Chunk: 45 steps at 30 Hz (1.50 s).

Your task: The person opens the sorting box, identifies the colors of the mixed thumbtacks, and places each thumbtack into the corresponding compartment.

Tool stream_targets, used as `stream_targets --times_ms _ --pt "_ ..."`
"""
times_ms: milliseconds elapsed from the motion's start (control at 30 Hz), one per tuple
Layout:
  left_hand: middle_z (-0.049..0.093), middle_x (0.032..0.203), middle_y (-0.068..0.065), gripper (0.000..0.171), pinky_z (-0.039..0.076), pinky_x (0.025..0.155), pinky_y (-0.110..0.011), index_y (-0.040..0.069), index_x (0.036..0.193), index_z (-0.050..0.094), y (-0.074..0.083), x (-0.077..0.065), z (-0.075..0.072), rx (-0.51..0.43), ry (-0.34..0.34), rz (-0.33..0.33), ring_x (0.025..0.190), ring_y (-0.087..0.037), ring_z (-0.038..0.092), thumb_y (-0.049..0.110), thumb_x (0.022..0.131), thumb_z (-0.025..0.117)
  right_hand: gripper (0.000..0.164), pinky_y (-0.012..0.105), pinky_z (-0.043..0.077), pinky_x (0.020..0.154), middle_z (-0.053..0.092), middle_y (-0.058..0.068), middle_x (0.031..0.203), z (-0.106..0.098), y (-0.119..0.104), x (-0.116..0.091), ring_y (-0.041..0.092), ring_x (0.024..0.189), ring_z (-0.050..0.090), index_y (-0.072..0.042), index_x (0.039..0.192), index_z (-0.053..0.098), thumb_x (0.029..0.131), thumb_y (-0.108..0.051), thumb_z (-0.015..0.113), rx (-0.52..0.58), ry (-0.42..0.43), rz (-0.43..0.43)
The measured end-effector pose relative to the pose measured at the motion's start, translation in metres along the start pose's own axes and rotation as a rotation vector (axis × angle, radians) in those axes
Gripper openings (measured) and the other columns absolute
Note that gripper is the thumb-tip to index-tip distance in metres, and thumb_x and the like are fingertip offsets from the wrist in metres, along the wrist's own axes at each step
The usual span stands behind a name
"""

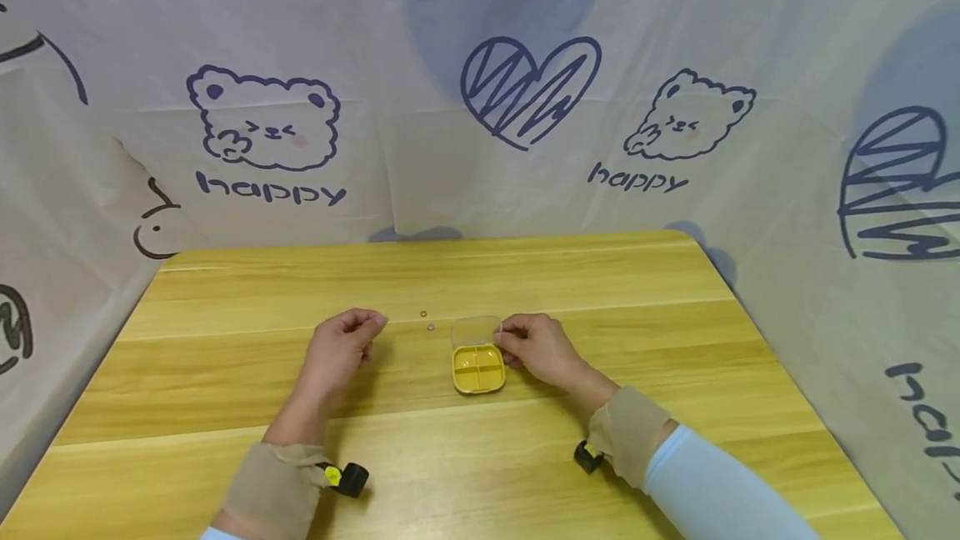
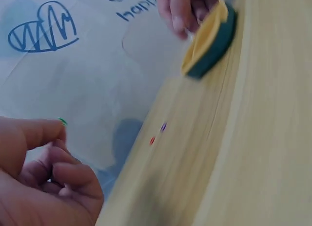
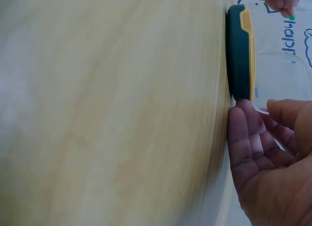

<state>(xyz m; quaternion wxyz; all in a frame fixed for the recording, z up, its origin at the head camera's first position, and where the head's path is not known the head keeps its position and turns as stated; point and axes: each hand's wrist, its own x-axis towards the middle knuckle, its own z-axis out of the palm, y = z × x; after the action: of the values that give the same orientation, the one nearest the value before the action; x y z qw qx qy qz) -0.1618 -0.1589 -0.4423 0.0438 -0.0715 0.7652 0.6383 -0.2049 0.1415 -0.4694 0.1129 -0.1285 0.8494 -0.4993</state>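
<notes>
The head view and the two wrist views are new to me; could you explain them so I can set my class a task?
There is no machine here, only a person's bare hands. The head camera looks forward and down; each wrist camera looks at its own hand's work.

On the wooden table sits an open yellow box with four compartments and a dark green outside. Left of it lie two tiny pieces, one red, one purple.

The left hand pinches a tiny green piece. The right hand holds the clear lid by its edge.
</notes>
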Motion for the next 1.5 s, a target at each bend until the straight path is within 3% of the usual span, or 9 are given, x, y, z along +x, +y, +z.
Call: stream_targets --times_ms 200,400,567,767,900,1267,1367,1500 --pt "0.047 0.088 0.002 0.021 0.04 0.054 -0.02 0.007 0.102 0.06 -0.002 -0.001 0.012 -0.483 -0.065 -0.075 0.068 -0.01 0.043 0.027 0.095 0.062 0.013 0.036 0.059 0.064 0.069 0.012 0.081 0.0 0.0 0.0 0.025 0.072 0.065 -0.009 0.094 0.071 0.094 -0.019 0.063 0.0 0.002 0.005" --pt "0.054 0.086 0.004 0.012 0.041 0.055 -0.02 0.01 0.098 0.062 -0.003 -0.004 0.019 -0.809 -0.149 -0.046 0.068 -0.009 0.046 0.021 0.096 0.061 0.014 0.037 0.059 0.065 0.069 0.012 0.082 -0.001 0.0 -0.001 0.026 0.073 0.065 -0.008 0.095 0.071 0.094 -0.019 0.063 0.007 -0.001 0.011" --pt "0.057 0.087 0.004 0.014 0.039 0.057 -0.022 0.013 0.095 0.061 -0.004 -0.008 0.025 -1.042 -0.284 0.012 0.07 -0.009 0.046 0.019 0.102 0.049 0.013 0.035 0.059 0.064 0.069 0.012 0.081 0.0 -0.001 -0.001 0.024 0.071 0.065 -0.008 0.095 0.071 0.094 -0.019 0.063 0.004 0.001 0.008" --pt "0.057 0.088 0.001 0.022 0.038 0.06 -0.022 0.01 0.097 0.059 -0.008 -0.012 0.035 -1.211 -0.41 0.091 0.073 -0.011 0.045 0.017 0.105 0.04 0.013 0.034 0.058 0.063 0.068 0.011 0.08 0.0 -0.001 0.0 0.022 0.07 0.065 -0.008 0.095 0.071 0.094 -0.018 0.063 0.003 0.006 0.011" --pt "0.057 0.088 -0.001 0.024 0.036 0.06 -0.024 0.007 0.097 0.058 -0.011 -0.013 0.041 -1.292 -0.45 0.101 0.073 -0.013 0.044 0.016 0.106 0.037 0.012 0.034 0.058 0.063 0.069 0.011 0.08 0.0 -0.001 0.0 0.022 0.07 0.065 -0.009 0.095 0.071 0.094 -0.018 0.063 0.001 0.007 0.014" --pt "0.058 0.089 0.0 0.021 0.037 0.059 -0.023 0.009 0.098 0.057 -0.016 -0.014 0.047 -1.269 -0.443 0.101 0.072 -0.012 0.046 0.017 0.105 0.04 0.014 0.035 0.059 0.064 0.069 0.012 0.081 0.002 0.001 0.0 0.023 0.071 0.065 -0.008 0.095 0.071 0.094 -0.02 0.063 0.0 -0.001 0.008" --pt "0.058 0.089 0.001 0.021 0.037 0.059 -0.023 0.01 0.097 0.059 -0.016 -0.013 0.048 -1.229 -0.433 0.108 0.072 -0.011 0.046 0.017 0.105 0.04 0.014 0.035 0.059 0.064 0.068 0.012 0.08 0.002 0.002 0.001 0.023 0.071 0.065 -0.008 0.095 0.071 0.094 -0.02 0.063 -0.002 0.002 0.004" --pt "0.056 0.088 0.004 0.017 0.036 0.059 -0.021 0.012 0.096 0.06 -0.015 -0.013 0.049 -1.095 -0.376 0.1 0.072 -0.009 0.045 0.019 0.103 0.045 0.014 0.036 0.059 0.064 0.068 0.011 0.08 0.002 0.003 0.002 0.023 0.07 0.064 -0.008 0.094 0.071 0.094 -0.02 0.063 -0.002 0.004 0.0"
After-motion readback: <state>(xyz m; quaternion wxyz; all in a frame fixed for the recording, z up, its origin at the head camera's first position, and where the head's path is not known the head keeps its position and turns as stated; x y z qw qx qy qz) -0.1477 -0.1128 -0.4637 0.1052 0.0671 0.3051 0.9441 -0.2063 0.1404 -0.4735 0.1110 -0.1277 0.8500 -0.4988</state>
